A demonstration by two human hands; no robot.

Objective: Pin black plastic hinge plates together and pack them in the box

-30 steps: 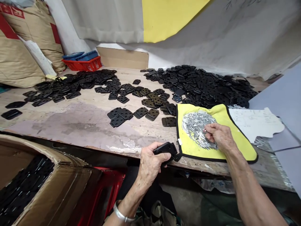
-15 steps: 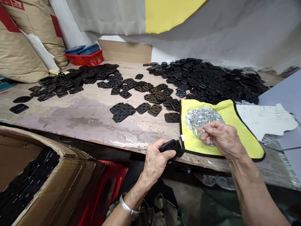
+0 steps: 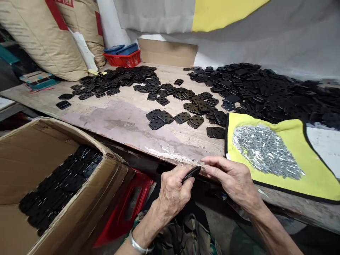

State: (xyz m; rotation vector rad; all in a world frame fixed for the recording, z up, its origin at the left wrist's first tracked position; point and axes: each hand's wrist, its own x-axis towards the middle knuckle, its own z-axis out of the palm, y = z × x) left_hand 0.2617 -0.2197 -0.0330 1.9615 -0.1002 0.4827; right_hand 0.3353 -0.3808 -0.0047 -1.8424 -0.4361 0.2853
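My left hand (image 3: 175, 187) is closed around a black hinge (image 3: 192, 173), turned nearly edge-on over the table's front edge. My right hand (image 3: 233, 177) comes up to the hinge's right end with thumb and forefinger close together. A tiny silvery metal pin seems to be between those fingertips, mostly hidden. Beside my right hand, a heap of small metal pins (image 3: 265, 150) lies on a yellow cloth (image 3: 316, 170) with black edging. More black hinges (image 3: 196, 121) with round holes lie scattered on the table behind my hands.
A large pile of black hinges (image 3: 268, 88) covers the back right of the wooden table (image 3: 127, 124). At lower left, an open cardboard box (image 3: 77, 212) holds more of them. A red basket (image 3: 123, 59) and stuffed sacks (image 3: 50, 39) stand at the back left.
My right hand has moved left from the pin heap to the hinge. The hinge in my left hand has turned from face-up to edge-on. My view has swung left.
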